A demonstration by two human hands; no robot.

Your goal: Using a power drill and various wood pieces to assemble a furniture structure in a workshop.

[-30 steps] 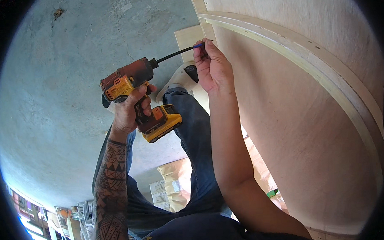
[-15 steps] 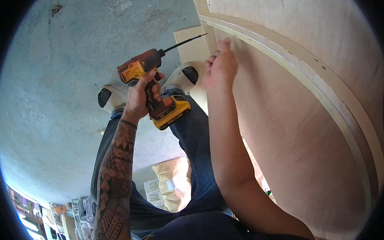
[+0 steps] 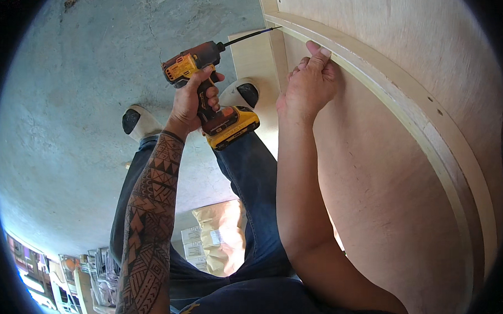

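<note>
My left hand [image 3: 197,97] is wrapped around the grip of a yellow and black cordless impact driver [image 3: 195,62]. Its long thin bit [image 3: 251,36] points up and to the right, with the tip at or very near the left end of a pale wooden strip [image 3: 390,97]. Close to that end, my right hand [image 3: 310,80] is closed, its thumb and forefinger against the strip's lower edge. Whatever those fingers may pinch is hidden. The strip runs along a large plywood panel [image 3: 385,191].
A flat light board [image 3: 250,54] lies on the grey concrete floor [image 3: 93,68] beside my shoes [image 3: 241,95]. Between my legs are a brown paper package [image 3: 218,235] and white boxes [image 3: 192,245]. Racks and stacked items [image 3: 103,273] stand at the lower left.
The impact driver has moved up and right, bringing its bit tip to the strip's end. My right hand has shifted right and up, its fingers now against the strip.
</note>
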